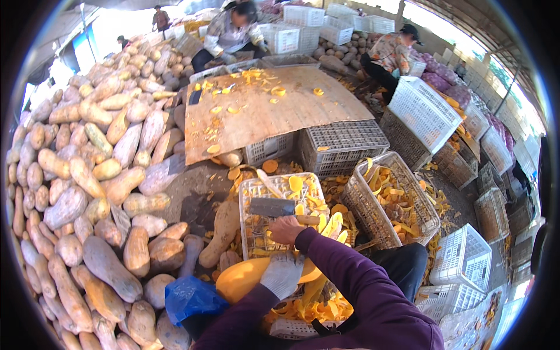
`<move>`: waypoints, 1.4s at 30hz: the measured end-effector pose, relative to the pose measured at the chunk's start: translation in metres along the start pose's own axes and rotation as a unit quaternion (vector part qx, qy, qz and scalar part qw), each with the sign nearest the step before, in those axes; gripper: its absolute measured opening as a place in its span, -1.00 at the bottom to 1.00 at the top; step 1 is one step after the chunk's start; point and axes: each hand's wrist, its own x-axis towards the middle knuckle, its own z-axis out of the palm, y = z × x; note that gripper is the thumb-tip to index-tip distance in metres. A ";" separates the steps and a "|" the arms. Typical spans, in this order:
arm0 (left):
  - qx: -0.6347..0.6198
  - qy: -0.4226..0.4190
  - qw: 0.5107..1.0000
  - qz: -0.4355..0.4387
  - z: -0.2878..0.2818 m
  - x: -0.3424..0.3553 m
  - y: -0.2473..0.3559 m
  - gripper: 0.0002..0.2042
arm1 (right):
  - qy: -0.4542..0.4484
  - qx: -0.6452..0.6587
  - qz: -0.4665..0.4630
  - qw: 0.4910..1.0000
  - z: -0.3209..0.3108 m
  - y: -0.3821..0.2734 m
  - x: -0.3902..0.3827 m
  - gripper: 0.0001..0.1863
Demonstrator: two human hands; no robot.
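My left hand (283,274), in a pale work glove, is closed over a peeled orange squash (242,279) lying across my lap area. Its smooth flesh shows on both sides of the glove. My bare right hand (286,230) is closed at the cleaver (272,206), where the dark broad blade meets the wooden handle. The blade points left and the handle's end sticks out to the right; my fingers are partly hidden. Both are over or beside a white plastic crate (245,230) holding orange-yellow pieces. Peelings (315,306) lie heaped below the squash.
Unpeeled squashes (108,265) pile up on the left. A crate of peelings (382,230) stands at right, and a blue plastic bag (192,297) lies by my left arm. Ahead, a board (262,111) covers crates. Two people sit working beyond it, among stacked crates (423,111).
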 end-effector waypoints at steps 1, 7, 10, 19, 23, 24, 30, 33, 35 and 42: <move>0.007 0.008 1.000 -0.001 0.000 0.000 -0.001 -0.22 | -0.024 0.043 0.032 0.998 -0.011 -0.002 0.001 -0.70; -0.032 0.006 0.999 0.015 0.004 0.005 0.009 -0.19 | -0.087 0.126 0.011 0.988 -0.073 0.052 -0.079 -0.59; 0.081 0.036 0.996 -0.013 0.016 -0.005 -0.001 -0.17 | -0.144 0.257 0.134 0.946 -0.147 0.027 -0.134 -0.58; 0.080 -0.035 0.995 -0.053 -0.004 0.002 0.026 -0.05 | -0.173 0.391 0.187 0.884 -0.130 0.013 -0.222 -0.56; 0.078 -0.050 0.994 -0.058 -0.013 0.006 0.021 -0.04 | -0.051 0.261 0.119 0.957 -0.086 0.004 -0.220 -0.63; 0.063 -0.048 0.995 -0.057 -0.005 0.013 0.012 0.00 | -0.009 0.207 0.092 0.974 -0.070 0.002 -0.222 -0.64; -0.033 -0.081 0.996 0.009 0.018 0.029 -0.025 -0.03 | 0.098 0.095 0.115 0.984 -0.016 -0.060 -0.287 -0.76; -0.094 -0.093 0.991 -0.017 0.005 0.036 -0.034 -0.05 | 0.082 0.133 0.138 0.978 0.009 -0.086 -0.326 -0.80; -0.086 -0.125 0.988 -0.014 0.000 0.045 -0.046 -0.01 | 0.120 0.110 0.181 0.970 -0.020 -0.081 -0.330 -0.80; 0.014 -0.143 0.989 -0.040 -0.044 0.055 -0.018 -0.01 | 0.219 0.188 0.130 0.949 -0.048 0.007 -0.239 -0.71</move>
